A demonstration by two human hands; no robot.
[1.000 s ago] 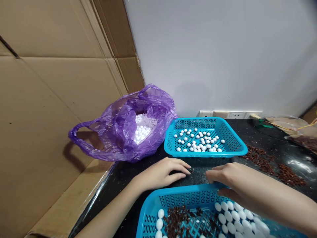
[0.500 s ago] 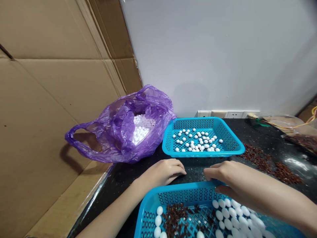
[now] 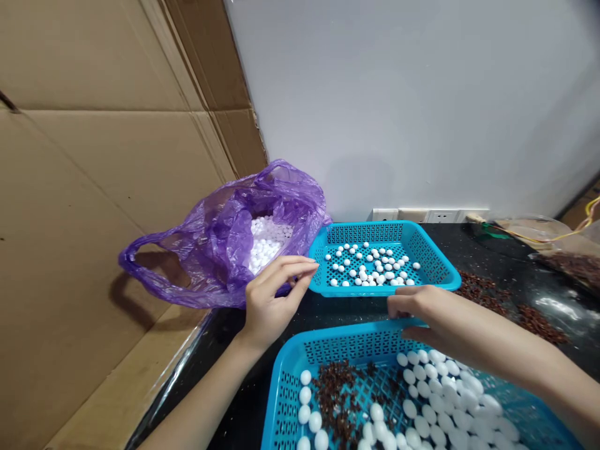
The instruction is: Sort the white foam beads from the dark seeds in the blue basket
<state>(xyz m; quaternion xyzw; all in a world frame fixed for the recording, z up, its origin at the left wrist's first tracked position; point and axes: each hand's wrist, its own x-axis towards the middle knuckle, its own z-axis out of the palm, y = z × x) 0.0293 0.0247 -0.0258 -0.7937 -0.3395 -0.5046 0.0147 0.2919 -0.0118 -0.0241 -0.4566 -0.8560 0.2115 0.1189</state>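
My left hand [image 3: 274,294] is raised off the black counter, fingers stretched out and apart, its tips at the left rim of the far blue basket [image 3: 440,275], which holds small white balls [image 3: 370,265]. It holds nothing that I can see. My right hand [image 3: 415,309] rests on the far rim of the near blue basket [image 3: 290,375] with its fingers curled over the edge. That near basket holds larger white balls [image 3: 435,406] and dark red-brown bits [image 3: 335,394].
A purple plastic bag [image 3: 220,244] of white balls lies to the left against flattened cardboard [image 3: 94,187]. Red-brown bits [image 3: 497,300] are scattered on the black counter to the right. Wall sockets [image 3: 431,216] and a clear bag [image 3: 562,250] sit at the back right.
My left hand has lifted off the counter and moved up to the far basket's left rim, fingers opening. My right hand has stayed on the near basket's rim.
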